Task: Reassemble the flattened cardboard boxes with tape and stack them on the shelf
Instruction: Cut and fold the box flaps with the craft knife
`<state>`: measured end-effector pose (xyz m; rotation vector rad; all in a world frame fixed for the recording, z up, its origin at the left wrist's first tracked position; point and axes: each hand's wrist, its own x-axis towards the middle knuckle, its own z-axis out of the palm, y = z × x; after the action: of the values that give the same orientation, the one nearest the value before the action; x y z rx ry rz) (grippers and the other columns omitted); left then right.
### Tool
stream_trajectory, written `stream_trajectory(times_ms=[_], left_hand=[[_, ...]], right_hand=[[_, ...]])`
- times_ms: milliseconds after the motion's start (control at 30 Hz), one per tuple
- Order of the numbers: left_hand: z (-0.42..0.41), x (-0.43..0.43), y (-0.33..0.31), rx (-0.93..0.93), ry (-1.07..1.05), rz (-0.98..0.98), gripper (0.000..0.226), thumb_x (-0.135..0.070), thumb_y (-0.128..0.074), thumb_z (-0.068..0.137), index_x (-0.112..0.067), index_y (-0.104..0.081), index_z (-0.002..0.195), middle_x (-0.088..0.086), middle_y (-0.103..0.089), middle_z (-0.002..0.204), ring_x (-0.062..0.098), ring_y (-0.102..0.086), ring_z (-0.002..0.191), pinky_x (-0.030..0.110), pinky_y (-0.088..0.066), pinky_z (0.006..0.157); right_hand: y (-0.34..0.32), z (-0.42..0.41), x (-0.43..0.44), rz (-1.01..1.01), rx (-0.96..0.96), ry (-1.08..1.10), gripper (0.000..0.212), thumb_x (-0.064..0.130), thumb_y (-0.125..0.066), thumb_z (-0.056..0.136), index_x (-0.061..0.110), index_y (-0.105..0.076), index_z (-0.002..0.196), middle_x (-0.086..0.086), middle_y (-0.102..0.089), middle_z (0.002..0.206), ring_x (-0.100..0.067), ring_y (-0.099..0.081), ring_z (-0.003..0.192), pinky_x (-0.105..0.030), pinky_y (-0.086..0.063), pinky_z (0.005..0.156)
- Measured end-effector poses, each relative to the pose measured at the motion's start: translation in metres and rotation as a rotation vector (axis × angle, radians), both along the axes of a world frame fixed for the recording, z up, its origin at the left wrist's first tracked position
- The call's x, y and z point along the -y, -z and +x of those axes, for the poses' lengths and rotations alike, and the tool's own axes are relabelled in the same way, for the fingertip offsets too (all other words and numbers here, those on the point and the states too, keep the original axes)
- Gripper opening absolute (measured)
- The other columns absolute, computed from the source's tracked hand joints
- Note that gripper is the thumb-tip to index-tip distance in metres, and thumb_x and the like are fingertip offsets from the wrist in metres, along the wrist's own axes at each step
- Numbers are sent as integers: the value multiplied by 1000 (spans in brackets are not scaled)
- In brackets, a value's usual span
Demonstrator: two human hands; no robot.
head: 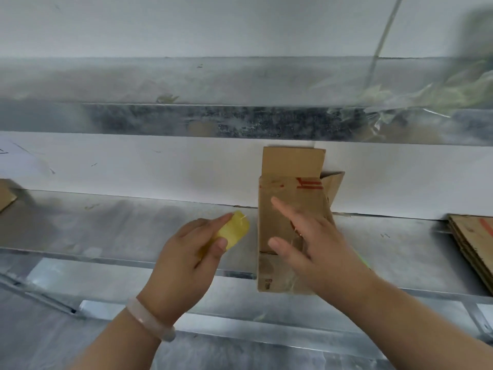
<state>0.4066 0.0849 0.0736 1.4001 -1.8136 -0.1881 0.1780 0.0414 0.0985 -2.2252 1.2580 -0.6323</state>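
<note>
A small brown cardboard box (282, 209) with red print lies on the metal shelf (133, 231), its far flaps open toward the white wall. My right hand (312, 247) lies flat on top of the box with straight, spread fingers. My left hand (192, 247), with a pale bangle on the wrist, grips a yellowish roll of tape (236, 231) just left of the box. Clear tape shows on the box's near end.
A stack of flattened cardboard boxes (474, 244) lies on the shelf at the right edge. Another cardboard piece (6, 196) pokes in at far left. An upper metal shelf (240, 118) holds crumpled clear plastic (416, 102) at right.
</note>
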Motion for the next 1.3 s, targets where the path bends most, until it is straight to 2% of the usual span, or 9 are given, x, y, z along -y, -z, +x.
stream_trajectory(times_ms=[167, 233, 333, 500, 667, 800, 900, 1133, 1300], left_hand=[[-23, -3, -28, 151, 58, 26, 41, -39, -42, 93, -29, -56, 131, -21, -58, 94, -2, -51, 88, 6, -37, 78], [-27, -4, -34, 181, 55, 48, 44, -41, -41, 93, -28, -57, 131, -19, -59, 95, -1, -50, 87, 9, -37, 77], [-33, -6, -43, 249, 22, 21, 44, -44, -43, 92, -26, -60, 128, -17, -61, 90, -3, -44, 80, 6, -33, 73], [-39, -8, -55, 337, -90, 7, 53, -61, -38, 87, -31, -64, 122, -14, -67, 84, 0, -49, 67, 11, -43, 60], [-39, -7, -64, 266, -113, 82, 67, -83, -34, 69, -50, -58, 122, -22, -65, 90, 1, -57, 79, 21, -50, 69], [-33, -6, -65, 108, 92, 110, 50, -70, -53, 73, -54, -54, 121, -33, -53, 87, -2, -53, 90, 7, -41, 70], [-30, -6, -66, 9, 161, 95, 42, -58, -61, 77, -46, -60, 117, -29, -56, 96, 1, -54, 95, 8, -40, 75], [-42, -1, -76, 221, 123, 26, 48, -64, -63, 69, -43, -59, 112, -37, -51, 99, -8, -53, 93, 6, -40, 75], [-35, 2, -77, 425, 42, -54, 55, -73, -53, 74, -31, -66, 108, -16, -68, 97, 2, -56, 82, 11, -40, 71]], right_hand=[[-19, 25, 0, 36, 248, 60, 18, 42, -67, 87, 38, -69, 105, 21, -66, 98, 7, -60, 92, -12, -49, 80], [-22, 21, -1, 51, 289, 108, 1, 35, -69, 87, 35, -70, 88, 17, -67, 84, 6, -60, 83, -7, -45, 68], [-27, 15, -3, 57, 256, 111, 10, 35, -67, 89, 34, -65, 80, 16, -65, 75, 4, -58, 77, -8, -42, 62], [-41, 4, -6, 153, 365, 107, 10, 28, -64, 91, 28, -64, 81, 15, -69, 76, 1, -64, 74, -13, -48, 64], [-49, -5, -11, 254, 525, 64, 12, 15, -59, 95, 7, -63, 87, 10, -68, 65, -4, -64, 59, -12, -48, 58], [-47, -15, -3, 463, 698, 128, 12, 12, -57, 96, 9, -64, 87, -1, -68, 70, -16, -66, 65, -34, -56, 70], [-51, -23, 0, 627, 831, 117, 13, 8, -58, 95, 11, -65, 105, -4, -66, 71, -16, -64, 68, -34, -58, 70], [-62, -28, -4, 329, 335, 122, 8, 32, -78, 78, 24, -77, 78, 2, -73, 75, -17, -71, 69, -41, -60, 77], [-72, -36, -7, 378, 468, 128, 9, 24, -77, 79, 16, -78, 75, -7, -70, 68, -16, -64, 60, -49, -59, 78]])
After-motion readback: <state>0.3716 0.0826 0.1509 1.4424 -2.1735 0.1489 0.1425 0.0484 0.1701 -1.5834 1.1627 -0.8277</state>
